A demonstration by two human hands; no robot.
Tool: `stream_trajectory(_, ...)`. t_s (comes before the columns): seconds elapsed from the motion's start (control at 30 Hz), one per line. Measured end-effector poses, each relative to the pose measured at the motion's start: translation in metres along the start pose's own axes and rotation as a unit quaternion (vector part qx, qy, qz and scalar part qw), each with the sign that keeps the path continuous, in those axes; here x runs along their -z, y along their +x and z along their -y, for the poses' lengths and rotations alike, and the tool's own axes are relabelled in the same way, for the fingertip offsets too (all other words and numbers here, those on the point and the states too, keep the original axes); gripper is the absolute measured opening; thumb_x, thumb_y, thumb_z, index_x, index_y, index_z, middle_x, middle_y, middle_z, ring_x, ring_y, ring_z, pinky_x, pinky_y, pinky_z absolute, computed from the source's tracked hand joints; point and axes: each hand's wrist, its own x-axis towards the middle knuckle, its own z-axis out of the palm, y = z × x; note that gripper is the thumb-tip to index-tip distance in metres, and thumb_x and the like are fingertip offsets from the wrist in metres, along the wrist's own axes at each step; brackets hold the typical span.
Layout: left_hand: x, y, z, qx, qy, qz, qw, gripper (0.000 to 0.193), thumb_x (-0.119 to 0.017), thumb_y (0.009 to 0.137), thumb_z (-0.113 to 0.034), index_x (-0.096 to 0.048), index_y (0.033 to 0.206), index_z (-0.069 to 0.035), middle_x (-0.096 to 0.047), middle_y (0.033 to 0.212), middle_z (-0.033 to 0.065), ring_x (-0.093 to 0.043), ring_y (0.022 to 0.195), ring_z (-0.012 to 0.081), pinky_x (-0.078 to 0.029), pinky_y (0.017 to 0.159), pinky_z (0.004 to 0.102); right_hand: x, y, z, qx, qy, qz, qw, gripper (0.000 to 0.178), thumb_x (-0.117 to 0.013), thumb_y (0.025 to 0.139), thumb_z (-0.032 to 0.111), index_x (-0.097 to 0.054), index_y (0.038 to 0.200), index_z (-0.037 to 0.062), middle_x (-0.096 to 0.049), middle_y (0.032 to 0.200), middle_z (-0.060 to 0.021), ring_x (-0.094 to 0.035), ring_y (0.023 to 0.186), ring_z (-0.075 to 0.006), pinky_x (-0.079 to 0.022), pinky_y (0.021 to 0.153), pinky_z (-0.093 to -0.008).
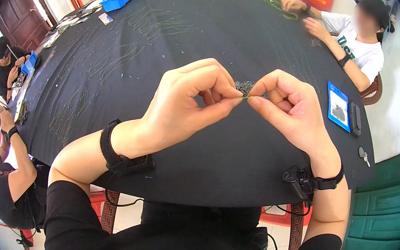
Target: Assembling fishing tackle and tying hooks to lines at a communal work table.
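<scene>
Head view: both of the person's bare hands meet above the black-covered worktop (193, 175), in from its near edge and somewhat toward the right edge. The left hand (188, 95) has its grip closed, thumb and forefinger pinching a thin yellowish-green thread (245, 97); the right hand (293, 107) pinches the same thread just beside it, its grip closed too (only a short piece shows between the fingertips). Just beyond them, a heap of small dark pieces (244, 86) lies on the worktop, too fine to make out singly. Near the right edge rests a blue tray (335, 87) with dark bits on its white middle, a black case (355, 120) right alongside; keys (365, 156) lie closer to the near right corner. Loose strands (157, 24) spread over the far left part, and a blue box (117, 1) stands by the far left edge. A co-worker in a white shirt (366, 52) sits beyond the far right corner, hands over the worktop.
</scene>
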Motion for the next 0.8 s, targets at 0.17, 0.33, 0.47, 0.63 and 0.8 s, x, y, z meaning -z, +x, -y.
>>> stream_trajectory(0.17, 0.0007, 0.0003, 0.0001, -0.015, 0.019, 0.002, 1.000, 0.009, -0.072, 0.077, 0.003, -0.063, 0.080, -0.001, -0.063, 0.081, 0.0040, -0.060, 0.064, 0.0095, -0.048, 0.055, 0.0220, -0.0028, -0.0004, 0.0005, -0.049, 0.053, 0.004, 0.997, 0.011, -0.066, 0.088, 0.012, -0.063, 0.093, 0.0019, -0.039, 0.059, 0.0101, -0.031, 0.053, 0.0012, -0.025, 0.048, -0.0192)
stream_trajectory(0.33, 0.0015, 0.0002, 0.0001, -0.024, 0.029, 0.008, 0.999, 0.010, -0.071, 0.077, 0.003, -0.064, 0.081, -0.001, -0.063, 0.081, 0.0044, -0.060, 0.064, 0.0100, -0.048, 0.055, 0.0224, -0.0029, 0.0003, -0.0010, -0.052, 0.068, 0.011, 0.996, 0.012, -0.065, 0.088, 0.013, -0.064, 0.093, 0.0020, -0.039, 0.059, 0.0101, -0.031, 0.053, 0.0011, -0.024, 0.048, -0.0192)
stream_trajectory(0.47, 0.0010, -0.0003, 0.0008, -0.016, 0.025, 0.005, 1.000, 0.010, -0.072, 0.077, 0.003, -0.063, 0.081, -0.001, -0.063, 0.082, 0.0044, -0.060, 0.064, 0.0100, -0.048, 0.055, 0.0223, -0.0014, 0.0000, -0.0024, -0.045, 0.057, 0.014, 0.997, 0.013, -0.066, 0.087, 0.014, -0.064, 0.092, 0.0021, -0.039, 0.058, 0.0100, -0.031, 0.053, 0.0008, -0.024, 0.048, -0.0197)
stream_trajectory(0.63, 0.0009, -0.0001, 0.0012, 0.001, 0.019, 0.009, 1.000, 0.010, -0.072, 0.078, 0.002, -0.063, 0.081, 0.000, -0.063, 0.083, 0.0040, -0.060, 0.064, 0.0093, -0.048, 0.055, 0.0221, -0.0020, 0.0006, -0.0057, -0.053, 0.056, 0.009, 0.997, 0.014, -0.066, 0.088, 0.015, -0.065, 0.093, 0.0022, -0.039, 0.058, 0.0098, -0.031, 0.053, 0.0004, -0.025, 0.048, -0.0205)
stream_trajectory(0.8, -0.0011, 0.0002, 0.0021, 0.013, 0.009, 0.012, 1.000, 0.010, -0.072, 0.078, 0.002, -0.063, 0.081, 0.000, -0.063, 0.083, 0.0039, -0.060, 0.065, 0.0091, -0.048, 0.056, 0.0219, 0.0012, 0.0010, -0.0045, -0.049, 0.080, 0.002, 0.996, 0.014, -0.065, 0.088, 0.015, -0.065, 0.093, 0.0019, -0.040, 0.058, 0.0094, -0.032, 0.053, -0.0001, -0.025, 0.048, -0.0212)
